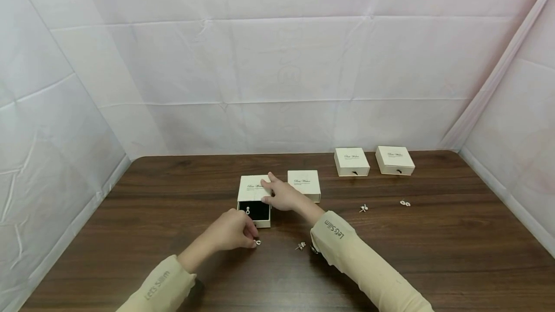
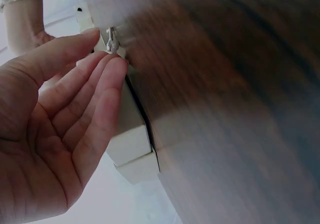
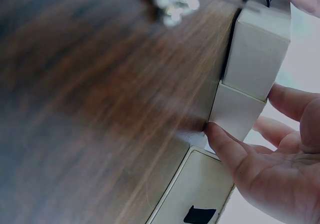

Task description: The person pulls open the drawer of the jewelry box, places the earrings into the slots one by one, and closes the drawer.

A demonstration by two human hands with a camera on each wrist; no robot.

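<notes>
A cream drawer box (image 1: 253, 187) lies mid-table with its black-lined drawer (image 1: 257, 212) pulled out toward me. A small silver earring (image 1: 248, 210) lies in the drawer. My right hand (image 1: 266, 189) grips the box's sleeve (image 3: 235, 111), thumb (image 3: 220, 139) on one side and fingers on the other. My left hand (image 1: 253, 240) hovers just in front of the drawer and pinches a second small silver earring (image 1: 257, 242) at its fingertips. In the left wrist view that earring (image 2: 111, 40) sits between thumb and forefinger of the left hand (image 2: 102, 46), beside the box (image 2: 131, 144).
A shut cream box (image 1: 304, 184) stands right of the open one; its pull tab (image 3: 199, 215) shows in the right wrist view. Two more shut boxes (image 1: 351, 161) (image 1: 394, 160) stand at the back right. Loose earrings (image 1: 301, 245) (image 1: 363, 208) (image 1: 405, 203) lie on the wooden table (image 1: 433, 254).
</notes>
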